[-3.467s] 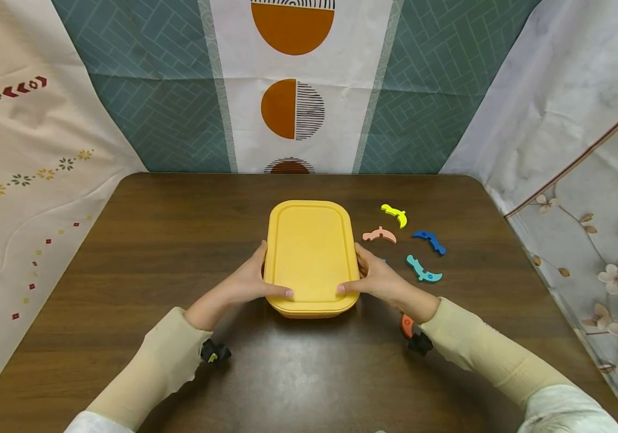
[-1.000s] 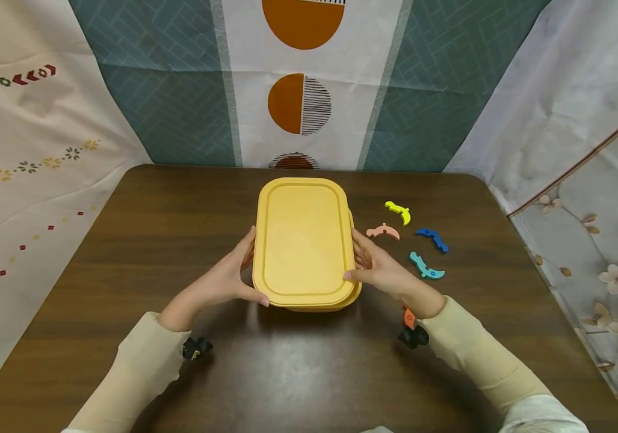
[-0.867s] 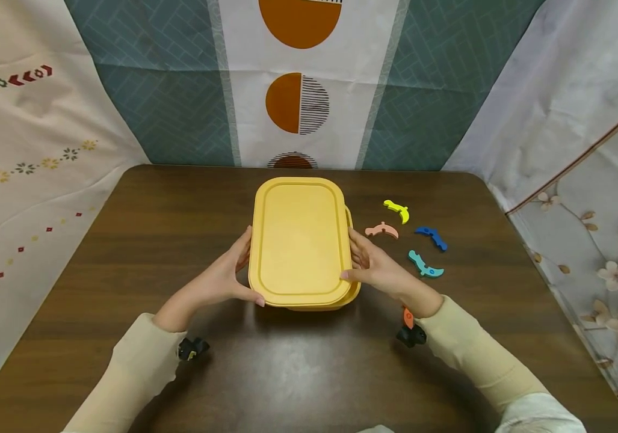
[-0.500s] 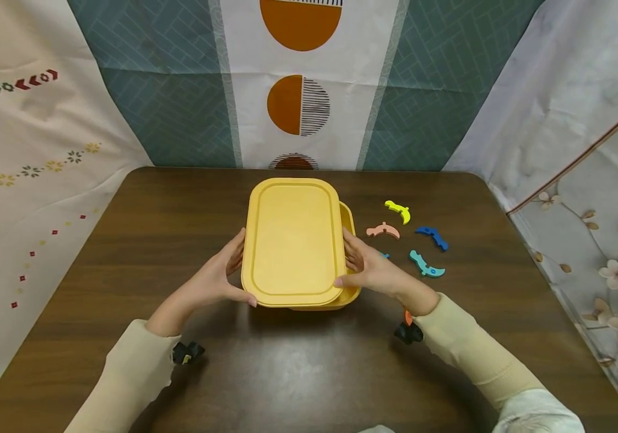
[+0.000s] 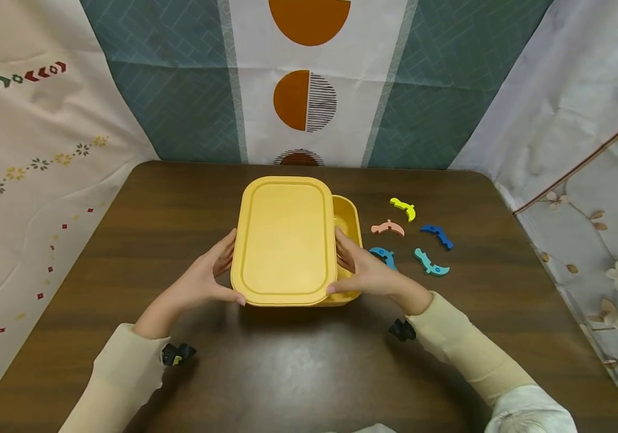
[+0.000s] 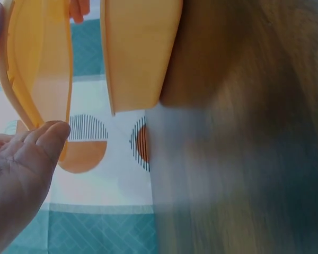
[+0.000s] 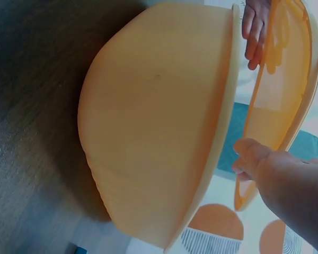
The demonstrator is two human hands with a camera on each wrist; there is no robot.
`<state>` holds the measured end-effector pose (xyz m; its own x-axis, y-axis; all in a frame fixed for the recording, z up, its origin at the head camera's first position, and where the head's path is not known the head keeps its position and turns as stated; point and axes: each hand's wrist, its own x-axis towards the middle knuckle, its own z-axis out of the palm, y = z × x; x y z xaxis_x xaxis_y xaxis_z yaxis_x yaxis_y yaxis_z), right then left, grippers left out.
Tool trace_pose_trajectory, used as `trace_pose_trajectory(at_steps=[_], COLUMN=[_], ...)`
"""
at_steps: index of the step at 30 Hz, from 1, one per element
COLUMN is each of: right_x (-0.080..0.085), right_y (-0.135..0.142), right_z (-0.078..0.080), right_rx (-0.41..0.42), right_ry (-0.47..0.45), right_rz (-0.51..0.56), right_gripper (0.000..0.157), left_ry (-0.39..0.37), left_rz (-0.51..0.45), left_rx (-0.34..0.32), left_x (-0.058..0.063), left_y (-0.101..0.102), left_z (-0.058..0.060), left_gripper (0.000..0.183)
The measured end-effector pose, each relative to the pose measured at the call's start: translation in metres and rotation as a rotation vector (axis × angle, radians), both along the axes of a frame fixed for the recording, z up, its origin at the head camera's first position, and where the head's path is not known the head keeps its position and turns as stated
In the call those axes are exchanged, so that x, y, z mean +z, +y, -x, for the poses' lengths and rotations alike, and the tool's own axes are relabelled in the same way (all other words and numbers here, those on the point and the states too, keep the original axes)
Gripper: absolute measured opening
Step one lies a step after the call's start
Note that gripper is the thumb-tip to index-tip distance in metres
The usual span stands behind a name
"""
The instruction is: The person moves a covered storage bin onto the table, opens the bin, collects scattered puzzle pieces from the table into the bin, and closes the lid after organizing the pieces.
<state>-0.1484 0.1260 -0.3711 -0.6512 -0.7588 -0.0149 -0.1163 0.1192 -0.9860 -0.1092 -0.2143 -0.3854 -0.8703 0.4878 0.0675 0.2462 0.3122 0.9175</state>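
Observation:
A yellow rectangular lid is held level between both hands, raised above the yellow plastic box. In both wrist views a gap shows between the lid's underside and the box's rim. My left hand grips the lid's left edge, thumb at the near left corner and fingers along the side. My right hand holds the right edge, its thumb on the near right corner. The lid is shifted left, so a strip of the box's inside shows at the right in the head view; the rest is hidden beneath the lid.
Right of the box, several small knife-shaped pieces lie on the brown table: yellow, pink, dark blue, teal and a blue one partly behind the right hand. Patterned cloth hangs behind the table.
The lid, first seated on the box, has been lifted and moved left with both hands on it, exposing the box's right side. The blue piece shows more; the orange piece is now out of sight.

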Motion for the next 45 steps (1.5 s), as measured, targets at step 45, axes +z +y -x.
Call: trace_pose_trajectory(at_steps=[45], right_x=[-0.026], right_y=[-0.057], right_z=[-0.008], right_rx=[-0.008], right_ry=[0.013], right_rz=[0.056], right_gripper=[0.115], left_ry=[0.133], left_rz=[-0.115], left_rx=[-0.026], left_x=[-0.013], left_y=[-0.06], left_z=[-0.017], left_gripper=[0.113])
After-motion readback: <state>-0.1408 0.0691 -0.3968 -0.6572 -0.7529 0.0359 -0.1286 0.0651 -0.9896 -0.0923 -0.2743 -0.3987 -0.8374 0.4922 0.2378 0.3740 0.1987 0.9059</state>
